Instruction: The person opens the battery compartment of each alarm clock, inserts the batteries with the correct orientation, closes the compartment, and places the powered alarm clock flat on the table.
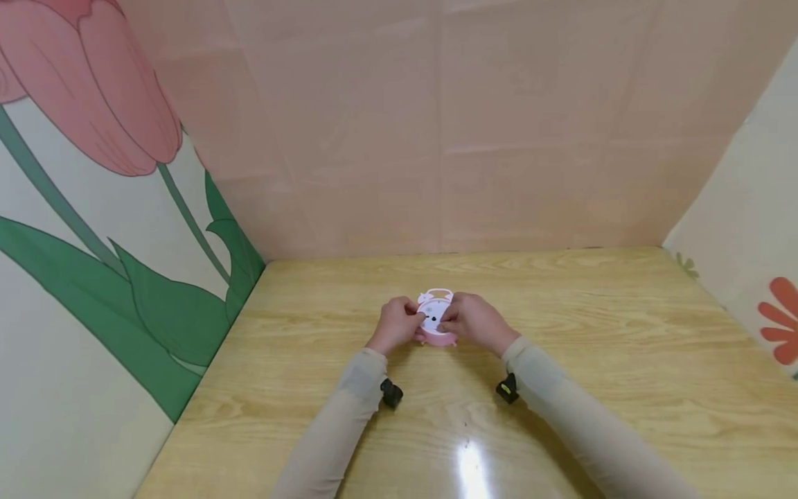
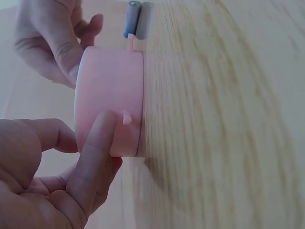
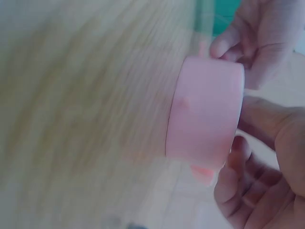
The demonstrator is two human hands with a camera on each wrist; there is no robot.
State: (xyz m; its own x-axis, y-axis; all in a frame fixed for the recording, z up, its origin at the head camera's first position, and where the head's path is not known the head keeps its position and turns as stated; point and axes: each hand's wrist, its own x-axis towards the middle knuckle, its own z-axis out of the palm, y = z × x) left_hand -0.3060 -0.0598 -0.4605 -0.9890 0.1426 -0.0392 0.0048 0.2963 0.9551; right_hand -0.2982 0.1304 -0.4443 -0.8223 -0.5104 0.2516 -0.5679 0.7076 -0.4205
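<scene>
A small pink alarm clock (image 1: 434,307) with a white dial and a white handle lies on its back on the wooden table (image 1: 561,291), its feet toward me. My left hand (image 1: 399,324) grips its left side, thumb at the dial's edge and fingers along the pink casing (image 2: 109,90). From the other side my right hand (image 1: 479,320) holds the rim, with thumb and fingertips over the right part of the dial. Dark marks show at the dial's middle. In the right wrist view the casing (image 3: 207,109) sits flat against the tabletop.
A pink-brown sheet (image 1: 436,138) hangs behind the table. A tulip-printed panel (image 1: 125,208) bounds the left side and a flower-printed panel (image 1: 760,208) the right. In the left wrist view a blurred dark-blue cylinder (image 2: 133,19) shows beyond the clock.
</scene>
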